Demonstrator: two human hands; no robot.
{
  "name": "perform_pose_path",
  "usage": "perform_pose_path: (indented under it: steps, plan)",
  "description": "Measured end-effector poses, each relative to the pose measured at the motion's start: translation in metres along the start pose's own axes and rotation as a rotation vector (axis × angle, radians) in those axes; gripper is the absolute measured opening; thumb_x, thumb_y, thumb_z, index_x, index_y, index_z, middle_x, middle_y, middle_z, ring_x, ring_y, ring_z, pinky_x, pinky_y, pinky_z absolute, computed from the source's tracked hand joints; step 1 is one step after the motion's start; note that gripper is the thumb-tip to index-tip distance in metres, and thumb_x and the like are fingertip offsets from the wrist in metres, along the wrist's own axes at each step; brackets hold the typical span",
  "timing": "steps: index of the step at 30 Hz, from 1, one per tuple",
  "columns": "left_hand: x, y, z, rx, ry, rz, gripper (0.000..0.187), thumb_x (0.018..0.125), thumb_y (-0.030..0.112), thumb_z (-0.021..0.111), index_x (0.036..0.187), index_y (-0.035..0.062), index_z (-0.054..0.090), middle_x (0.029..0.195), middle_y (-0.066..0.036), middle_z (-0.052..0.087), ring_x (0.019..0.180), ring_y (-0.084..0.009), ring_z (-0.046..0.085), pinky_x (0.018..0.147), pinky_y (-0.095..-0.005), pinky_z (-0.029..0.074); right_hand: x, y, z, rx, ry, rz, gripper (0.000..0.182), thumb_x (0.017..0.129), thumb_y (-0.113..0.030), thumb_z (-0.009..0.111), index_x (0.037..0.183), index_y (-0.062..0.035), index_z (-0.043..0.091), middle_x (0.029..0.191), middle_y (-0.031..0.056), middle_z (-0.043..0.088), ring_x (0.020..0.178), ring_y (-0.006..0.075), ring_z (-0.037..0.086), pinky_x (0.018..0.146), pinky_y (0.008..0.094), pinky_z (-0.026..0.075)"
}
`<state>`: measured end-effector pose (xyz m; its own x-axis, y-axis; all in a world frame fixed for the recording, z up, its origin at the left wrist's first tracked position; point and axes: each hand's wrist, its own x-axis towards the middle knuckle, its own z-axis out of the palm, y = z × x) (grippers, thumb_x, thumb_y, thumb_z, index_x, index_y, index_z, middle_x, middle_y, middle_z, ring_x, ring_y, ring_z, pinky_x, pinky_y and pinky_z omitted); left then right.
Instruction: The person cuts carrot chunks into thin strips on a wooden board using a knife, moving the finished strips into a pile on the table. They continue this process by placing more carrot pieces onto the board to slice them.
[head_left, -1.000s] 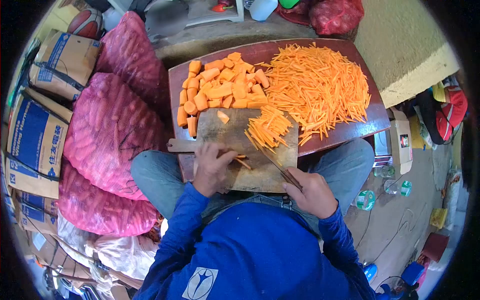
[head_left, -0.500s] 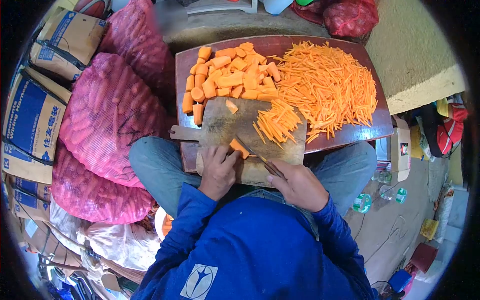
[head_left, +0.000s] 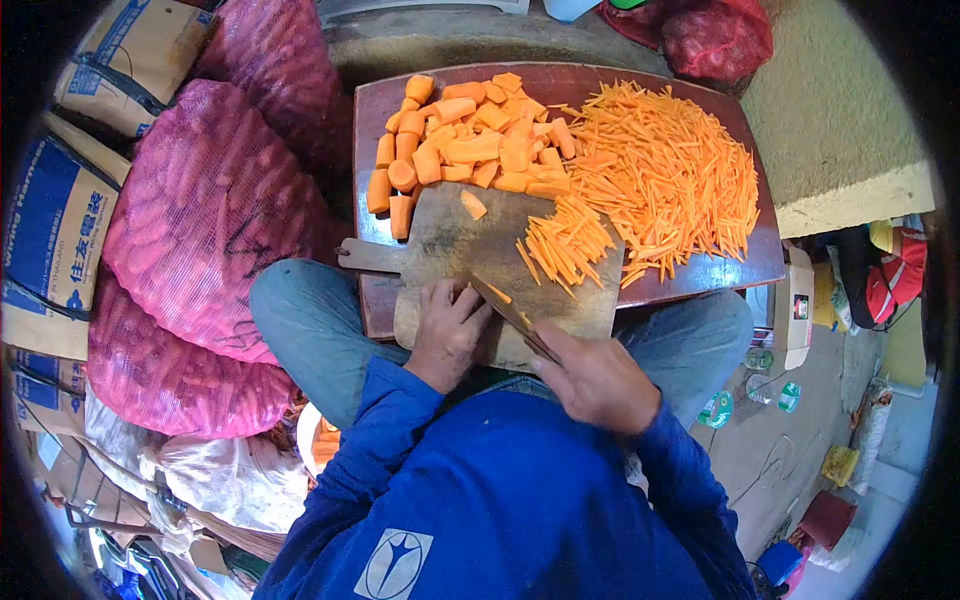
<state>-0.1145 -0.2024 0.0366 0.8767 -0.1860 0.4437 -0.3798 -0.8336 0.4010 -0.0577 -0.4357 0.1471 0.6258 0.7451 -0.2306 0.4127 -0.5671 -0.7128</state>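
On the wooden cutting board, my right hand grips a kitchen knife by its handle, the blade slanting up and to the left. Curled fingers of my left hand press down on the board against the blade's near side. They hold a carrot piece, mostly hidden by fingers and blade; an orange sliver shows just beyond the edge. A small pile of carrot sticks lies at the board's right, and a carrot offcut rests near its top edge.
Peeled carrot chunks and a large heap of carrot strips cover the back of the low red-brown table. Pink mesh sacks of carrots stand at the left beside cardboard boxes. Plastic bottles lie on the floor at right.
The knife blade has moved left against my left fingers and now covers most of the carrot piece. My left hand has shifted slightly right. The whole view has shifted slightly.
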Motion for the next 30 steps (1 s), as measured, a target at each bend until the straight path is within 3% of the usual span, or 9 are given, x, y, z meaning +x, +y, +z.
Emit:
perform_pose_path:
  steps: [4,8,10,17,30]
  plan:
    - [0.0,0.002,-0.002,-0.019,0.015,-0.032,0.039,0.08,0.008,0.075,0.119,0.0045,0.076,0.12,-0.011,0.068,0.108,-0.0356,0.06,0.093,-0.0497,0.047,0.035,0.013,0.013,0.003,0.011,-0.043,0.039,0.105,-0.023,0.065,0.138,-0.0032,0.057,0.094,0.0308,0.071,0.087,0.0536,0.069,0.074,0.0607,0.055]
    - [-0.005,-0.003,0.008,-0.101,0.077,-0.074,0.038,0.079,0.007,0.078,0.117,0.0034,0.075,0.117,-0.012,0.067,0.105,-0.0371,0.06,0.09,-0.0499,0.047,0.019,0.004,0.005,-0.031,-0.012,-0.054,0.041,0.106,-0.024,0.065,0.14,-0.0036,0.056,0.096,0.0311,0.071,0.088,0.0536,0.069,0.075,0.0604,0.055]
    - [-0.004,0.0,0.005,-0.102,0.065,-0.094,0.039,0.078,0.008,0.079,0.117,0.0042,0.075,0.116,-0.012,0.067,0.105,-0.0372,0.06,0.089,-0.0498,0.047,0.008,-0.004,-0.001,0.001,0.038,-0.068,0.033,0.108,-0.028,0.06,0.13,-0.0042,0.053,0.088,0.0301,0.072,0.084,0.0542,0.07,0.072,0.0634,0.054]
    - [-0.002,0.007,-0.004,0.013,0.053,-0.154,0.039,0.078,0.01,0.082,0.117,0.0084,0.076,0.115,-0.011,0.065,0.107,-0.0376,0.058,0.092,-0.051,0.044,0.028,0.005,0.014,-0.024,0.018,-0.052,0.034,0.108,-0.028,0.059,0.133,-0.006,0.053,0.094,0.0299,0.074,0.086,0.0537,0.071,0.075,0.0635,0.055]
    - [-0.006,0.004,0.001,-0.067,0.119,-0.177,0.037,0.075,0.007,0.08,0.112,0.0063,0.076,0.111,-0.012,0.066,0.107,-0.0378,0.059,0.093,-0.0512,0.044,0.011,-0.008,0.0,-0.02,-0.03,-0.041,0.032,0.109,-0.028,0.058,0.13,-0.004,0.053,0.09,0.0305,0.073,0.084,0.0537,0.071,0.073,0.0636,0.054]
